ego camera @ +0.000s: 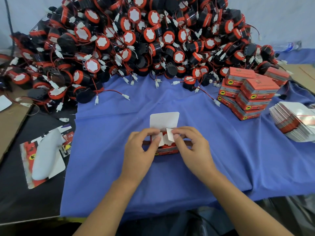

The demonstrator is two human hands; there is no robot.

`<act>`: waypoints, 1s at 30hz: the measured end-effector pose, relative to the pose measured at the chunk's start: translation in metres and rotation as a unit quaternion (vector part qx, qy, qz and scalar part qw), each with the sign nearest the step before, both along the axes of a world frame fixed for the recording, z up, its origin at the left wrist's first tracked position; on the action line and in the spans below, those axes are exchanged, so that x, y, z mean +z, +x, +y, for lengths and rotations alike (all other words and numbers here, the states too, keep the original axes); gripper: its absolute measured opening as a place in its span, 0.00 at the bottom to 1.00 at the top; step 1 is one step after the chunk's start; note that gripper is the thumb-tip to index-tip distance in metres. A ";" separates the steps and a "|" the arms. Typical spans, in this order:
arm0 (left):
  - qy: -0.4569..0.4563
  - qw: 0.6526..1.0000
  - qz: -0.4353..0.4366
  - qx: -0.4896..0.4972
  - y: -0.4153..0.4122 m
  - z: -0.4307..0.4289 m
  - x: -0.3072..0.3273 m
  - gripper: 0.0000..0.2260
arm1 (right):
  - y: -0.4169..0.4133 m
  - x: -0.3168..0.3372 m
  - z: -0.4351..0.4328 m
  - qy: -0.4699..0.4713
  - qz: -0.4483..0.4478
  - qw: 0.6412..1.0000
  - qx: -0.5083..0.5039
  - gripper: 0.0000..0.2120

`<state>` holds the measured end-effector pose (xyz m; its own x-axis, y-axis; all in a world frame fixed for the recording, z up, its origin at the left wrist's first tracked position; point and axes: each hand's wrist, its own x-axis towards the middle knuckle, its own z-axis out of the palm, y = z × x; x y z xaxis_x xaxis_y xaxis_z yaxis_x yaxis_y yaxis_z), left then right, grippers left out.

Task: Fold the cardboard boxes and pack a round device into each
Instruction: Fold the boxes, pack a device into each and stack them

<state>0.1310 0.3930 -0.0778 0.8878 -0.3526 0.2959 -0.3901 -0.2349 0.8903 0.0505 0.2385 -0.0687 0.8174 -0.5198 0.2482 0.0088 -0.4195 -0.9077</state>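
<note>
Fingers pinching box side flaps, round device between

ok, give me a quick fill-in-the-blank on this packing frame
1. The left hand and right hand pinch the open box's side ____.
2. The cloth under it is ____.
3. The stack of closed boxes stands on the person's ____.
4. The piled devices have black bodies and ____ rims.
Missing: flaps; blue; right; red.

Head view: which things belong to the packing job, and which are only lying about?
In the job: left hand, right hand, open box, round device inside it, device pile, packed boxes, flat box bundle.
Lying about: white handle-shaped object, plastic bottle, brown cardboard sheet.
</note>
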 end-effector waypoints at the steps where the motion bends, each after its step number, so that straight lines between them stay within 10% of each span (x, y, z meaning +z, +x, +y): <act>1: -0.009 1.000 0.006 -0.001 0.000 0.000 -0.001 0.10 | 0.000 -0.002 0.000 -0.026 0.000 1.000 0.003 0.09; 30: -0.007 0.999 -0.030 -0.012 0.005 -0.002 -0.012 0.07 | -0.005 -0.016 0.011 -0.255 0.026 0.963 -0.077 0.11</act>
